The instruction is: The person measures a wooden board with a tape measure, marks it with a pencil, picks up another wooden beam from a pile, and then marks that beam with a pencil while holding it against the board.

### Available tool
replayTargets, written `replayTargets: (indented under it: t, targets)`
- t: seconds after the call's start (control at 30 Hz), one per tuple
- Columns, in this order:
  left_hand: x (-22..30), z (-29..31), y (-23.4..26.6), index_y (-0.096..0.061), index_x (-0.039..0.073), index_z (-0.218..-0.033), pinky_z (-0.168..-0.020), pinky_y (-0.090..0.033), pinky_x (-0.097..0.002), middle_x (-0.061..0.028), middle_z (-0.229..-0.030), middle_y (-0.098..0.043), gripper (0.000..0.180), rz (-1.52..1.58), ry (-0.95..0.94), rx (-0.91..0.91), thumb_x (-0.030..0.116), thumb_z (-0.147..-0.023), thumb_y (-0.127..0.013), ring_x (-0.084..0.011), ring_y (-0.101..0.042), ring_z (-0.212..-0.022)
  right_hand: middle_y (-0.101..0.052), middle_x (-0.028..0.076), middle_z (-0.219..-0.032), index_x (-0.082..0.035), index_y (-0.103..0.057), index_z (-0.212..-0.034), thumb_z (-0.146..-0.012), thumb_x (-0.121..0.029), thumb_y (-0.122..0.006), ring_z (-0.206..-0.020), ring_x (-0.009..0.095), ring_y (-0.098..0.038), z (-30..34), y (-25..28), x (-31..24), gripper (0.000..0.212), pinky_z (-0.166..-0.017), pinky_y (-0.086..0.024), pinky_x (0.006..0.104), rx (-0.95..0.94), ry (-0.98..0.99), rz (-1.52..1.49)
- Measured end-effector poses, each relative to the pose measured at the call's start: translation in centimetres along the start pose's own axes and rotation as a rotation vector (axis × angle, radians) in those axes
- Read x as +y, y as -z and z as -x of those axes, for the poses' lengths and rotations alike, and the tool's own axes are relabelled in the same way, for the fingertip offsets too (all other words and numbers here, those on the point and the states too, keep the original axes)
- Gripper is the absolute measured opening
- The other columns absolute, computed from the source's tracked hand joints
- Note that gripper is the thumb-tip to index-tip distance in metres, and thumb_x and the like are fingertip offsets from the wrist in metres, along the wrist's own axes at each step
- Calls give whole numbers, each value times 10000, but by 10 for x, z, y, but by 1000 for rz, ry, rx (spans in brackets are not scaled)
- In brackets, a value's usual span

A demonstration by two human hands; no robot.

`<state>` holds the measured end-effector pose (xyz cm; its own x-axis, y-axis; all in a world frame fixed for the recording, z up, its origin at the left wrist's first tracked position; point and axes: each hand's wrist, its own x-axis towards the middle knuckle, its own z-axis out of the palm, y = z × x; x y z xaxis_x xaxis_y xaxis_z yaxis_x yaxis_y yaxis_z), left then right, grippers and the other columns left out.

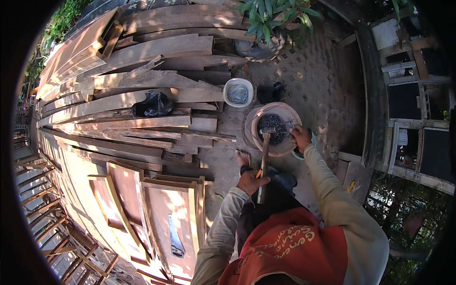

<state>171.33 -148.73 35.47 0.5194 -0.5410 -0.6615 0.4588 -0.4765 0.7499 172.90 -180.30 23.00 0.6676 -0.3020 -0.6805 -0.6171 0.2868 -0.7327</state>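
My left hand (251, 183) is closed round the wooden handle of a hammer (264, 161). A thin orange and black stick (259, 174), perhaps a pencil, also pokes out of that hand. The hammer's head reaches over a round, clay-coloured pot (257, 114), in whose dark hollow lie many grey nails (271, 121). At the pot's right side, my right hand (300, 137) has its fingers pinched together over the nails. Thin nails seem to stick out from its fingertips, though they are too small to make out fully.
A white tub (226, 92) of nails stands beyond the pot, near a black bag (152, 104) on stacked planks (156, 50). Framed wooden panels (156, 209) lie left, with a handsaw (176, 237) on one. A leafy plant (270, 16) grows at the far side; window frames (403, 109) stand right.
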Motion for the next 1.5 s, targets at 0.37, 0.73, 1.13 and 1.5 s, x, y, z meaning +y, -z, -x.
replayTargets:
  t: [0.37, 0.73, 1.13, 1.5]
  targets:
    - [-276, 374, -95, -717, 20, -920, -670, -499, -293, -30, -739, -682, 255, 247, 34, 583, 240, -804, -774, -93, -593, -689, -577, 13, -828, -41, -586, -1023, -964, -147, -602, -500, 67, -452, 300, -175, 42, 122, -434, -363, 255, -540, 216, 84]
    - [-532, 671, -382, -647, 33, -777, -603, -445, -355, -38, -616, -573, 374, 730, 340, 1114, 391, -807, -753, -136, -514, -596, -577, 15, -793, -51, -582, -1018, -952, -196, -650, -466, 52, -432, 625, -313, 376, 173, -395, -358, 227, -1241, -138, 561]
    - [-641, 704, -474, -699, 14, -796, -617, -475, -370, -79, -662, -644, 403, 1249, 528, 1517, 415, -801, -739, -156, -574, -599, -524, 67, -626, 4, -541, -978, -957, -102, -557, -446, 140, -485, 727, -439, 720, 109, -366, -385, 310, -1415, -125, 1310]
    - [-775, 731, -382, -700, 13, -842, -622, -476, -345, -40, -676, -631, 416, 1482, 371, 1515, 426, -809, -739, -129, -560, -624, -580, 136, -1221, -52, -441, -1330, -1009, -372, -539, -963, 258, -657, 800, -495, 801, 464, -755, -551, 441, -1305, -421, 1456]
